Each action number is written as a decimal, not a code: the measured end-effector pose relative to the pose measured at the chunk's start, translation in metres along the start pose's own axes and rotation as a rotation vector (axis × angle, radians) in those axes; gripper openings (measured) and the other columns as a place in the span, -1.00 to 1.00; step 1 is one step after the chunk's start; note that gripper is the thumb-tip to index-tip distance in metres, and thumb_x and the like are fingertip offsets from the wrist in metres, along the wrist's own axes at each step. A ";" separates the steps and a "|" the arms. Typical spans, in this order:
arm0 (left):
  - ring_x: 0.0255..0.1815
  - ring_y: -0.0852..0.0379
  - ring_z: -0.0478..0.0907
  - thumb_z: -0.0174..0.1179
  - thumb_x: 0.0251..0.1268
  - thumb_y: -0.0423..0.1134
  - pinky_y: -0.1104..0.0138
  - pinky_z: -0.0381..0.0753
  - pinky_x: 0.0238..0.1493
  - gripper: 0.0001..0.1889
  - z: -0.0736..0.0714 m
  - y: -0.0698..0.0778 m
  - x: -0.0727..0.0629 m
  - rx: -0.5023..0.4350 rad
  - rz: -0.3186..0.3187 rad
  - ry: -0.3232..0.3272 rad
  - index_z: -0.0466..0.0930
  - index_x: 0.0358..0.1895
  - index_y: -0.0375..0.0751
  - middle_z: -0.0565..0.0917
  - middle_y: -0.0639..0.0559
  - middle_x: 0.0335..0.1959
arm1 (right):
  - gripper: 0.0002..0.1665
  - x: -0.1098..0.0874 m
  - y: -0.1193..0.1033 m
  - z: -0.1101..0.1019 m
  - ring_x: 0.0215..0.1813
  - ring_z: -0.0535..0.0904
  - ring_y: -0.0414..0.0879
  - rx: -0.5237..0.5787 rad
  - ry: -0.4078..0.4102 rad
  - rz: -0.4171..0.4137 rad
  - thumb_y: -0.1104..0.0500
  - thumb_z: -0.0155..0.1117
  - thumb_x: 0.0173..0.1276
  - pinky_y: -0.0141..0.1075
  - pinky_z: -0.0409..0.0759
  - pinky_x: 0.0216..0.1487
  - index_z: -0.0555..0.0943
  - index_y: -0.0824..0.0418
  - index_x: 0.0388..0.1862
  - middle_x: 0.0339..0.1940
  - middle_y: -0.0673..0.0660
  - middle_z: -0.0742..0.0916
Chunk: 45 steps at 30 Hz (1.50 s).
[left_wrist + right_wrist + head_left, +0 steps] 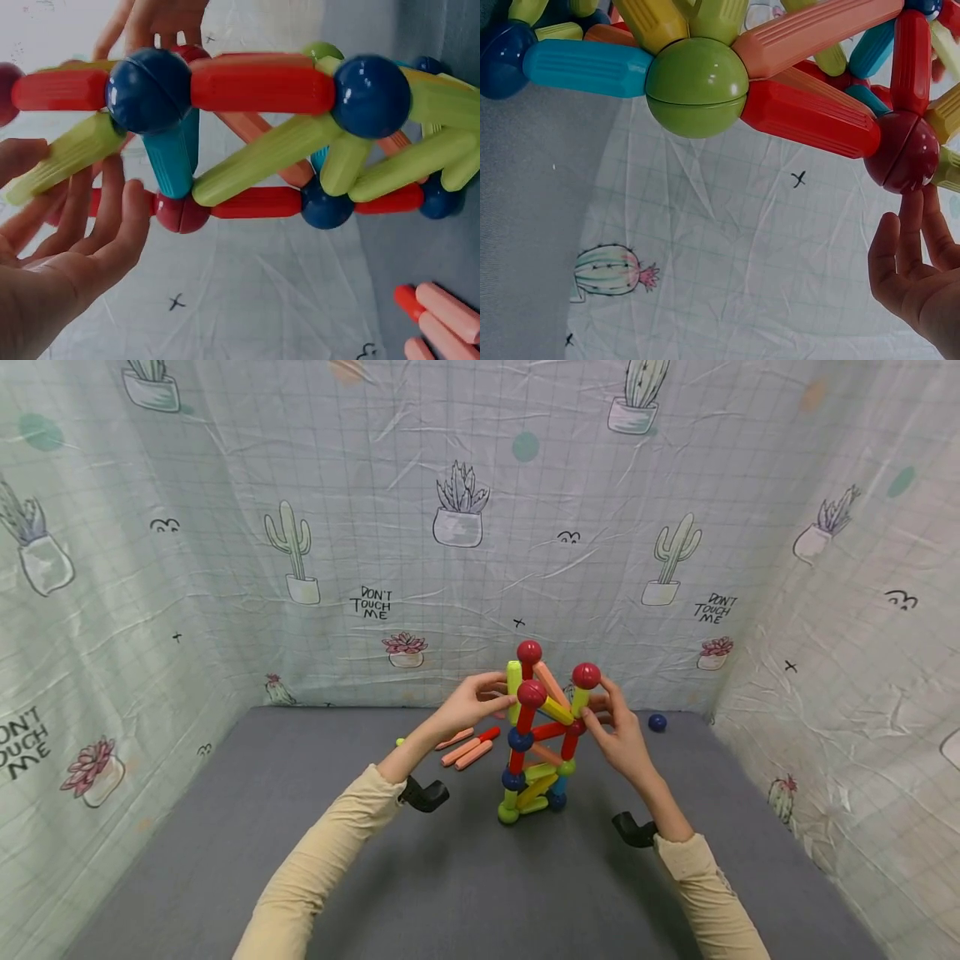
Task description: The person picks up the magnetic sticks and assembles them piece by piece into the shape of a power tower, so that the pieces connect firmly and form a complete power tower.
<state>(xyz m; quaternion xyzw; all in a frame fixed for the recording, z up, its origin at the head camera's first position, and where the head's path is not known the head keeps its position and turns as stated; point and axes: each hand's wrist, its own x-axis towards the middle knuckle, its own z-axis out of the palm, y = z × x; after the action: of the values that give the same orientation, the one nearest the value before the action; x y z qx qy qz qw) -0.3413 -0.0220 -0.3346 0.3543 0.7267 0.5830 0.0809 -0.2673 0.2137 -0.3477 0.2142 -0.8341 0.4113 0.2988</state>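
A tower of magnetic sticks and balls (pixel 517 760) stands upright on the grey surface, topped by three red balls. My left hand (pixel 465 706) pinches a lime-green stick (pixel 71 154) between thumb and fingers at the tower's upper left. One end of that stick is right at a blue ball (pixel 150 90). On the other side, my right hand (pixel 622 739) holds the tower's upper right column, its thumb by the yellow-green stick (pixel 581 700) below a red top ball (pixel 587 676). In the right wrist view, fingertips touch a dark red joint ball (pixel 904 152).
Loose orange sticks (pixel 474 755) and a red one (pixel 489 734) lie left of the tower. A small lime-green piece (pixel 400 742) is beyond my left wrist. At the back right sits a loose blue ball (pixel 657 722). Cactus-print cloth (pixel 480 577) hangs behind and at both sides.
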 end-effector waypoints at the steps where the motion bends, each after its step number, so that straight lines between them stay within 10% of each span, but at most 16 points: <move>1: -0.09 -0.02 0.55 0.02 0.27 -0.34 0.05 0.54 -0.10 -0.57 0.000 0.000 0.002 -0.008 -0.029 -0.011 0.29 0.21 -0.29 0.48 -0.31 0.02 | -0.40 0.000 0.000 0.000 -0.27 0.52 -0.05 -0.001 -0.001 -0.002 0.42 0.04 0.25 -0.20 0.55 -0.27 0.18 0.36 0.28 -0.27 0.34 0.61; 6: -0.16 -0.03 0.59 -0.05 0.31 -0.32 -0.02 0.51 -0.10 -0.56 -0.003 0.001 0.012 -0.046 -0.101 -0.025 0.22 0.25 -0.27 0.47 -0.37 0.03 | -0.40 0.000 0.001 0.000 -0.28 0.53 0.01 0.004 -0.002 -0.016 0.43 0.04 0.24 -0.25 0.55 -0.28 0.18 0.38 0.27 -0.28 0.35 0.61; 13: -0.31 -0.02 0.62 0.00 0.27 -0.36 0.09 0.59 -0.22 -0.56 -0.005 0.009 0.021 -0.059 -0.009 0.033 0.13 0.19 -0.25 0.51 -0.41 -0.06 | -0.41 0.000 0.002 0.000 -0.27 0.54 0.05 0.000 0.002 -0.025 0.43 0.04 0.24 -0.29 0.55 -0.27 0.19 0.38 0.26 -0.27 0.35 0.61; 18: -0.28 -0.11 0.62 0.01 0.24 -0.42 -0.01 0.55 -0.20 -0.23 -0.016 0.009 0.029 -0.128 -0.021 -0.078 -0.22 0.37 0.14 0.51 -0.45 -0.06 | -0.41 0.000 0.001 0.001 -0.28 0.54 0.06 0.004 0.002 -0.036 0.44 0.04 0.24 -0.16 0.56 -0.28 0.19 0.40 0.26 -0.28 0.36 0.61; 23: -0.16 -0.21 0.58 -0.08 0.34 -0.25 0.03 0.56 -0.15 -0.36 -0.022 0.013 0.038 -0.082 -0.152 -0.185 -0.14 0.39 0.20 0.44 -0.37 0.10 | -0.42 -0.001 0.001 0.001 -0.29 0.55 0.09 0.005 0.005 -0.033 0.45 0.04 0.23 -0.17 0.56 -0.29 0.19 0.41 0.25 -0.29 0.37 0.61; 32: -0.41 -0.03 0.65 -0.10 0.35 -0.07 0.12 0.61 -0.32 -0.51 -0.012 0.012 0.048 -0.013 -0.192 -0.081 0.06 0.32 0.22 0.54 -0.29 -0.12 | -0.42 -0.001 0.001 -0.001 -0.23 0.52 0.06 0.002 0.007 -0.015 0.43 0.04 0.24 -0.11 0.55 -0.28 0.19 0.39 0.25 -0.27 0.36 0.61; 45: -0.27 -0.17 0.63 -0.16 0.37 -0.04 0.08 0.60 -0.27 -0.49 -0.013 0.007 0.035 -0.068 -0.187 -0.013 -0.04 0.34 0.23 0.53 -0.37 -0.02 | -0.40 -0.001 0.000 -0.001 -0.23 0.54 0.13 -0.005 -0.002 -0.030 0.44 0.06 0.23 -0.12 0.55 -0.28 0.19 0.39 0.25 -0.26 0.38 0.62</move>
<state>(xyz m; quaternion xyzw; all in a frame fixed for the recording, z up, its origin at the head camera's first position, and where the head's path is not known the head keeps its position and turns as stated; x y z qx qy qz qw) -0.3717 -0.0104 -0.3141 0.2858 0.7358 0.5948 0.1518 -0.2665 0.2152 -0.3476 0.2261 -0.8322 0.4043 0.3047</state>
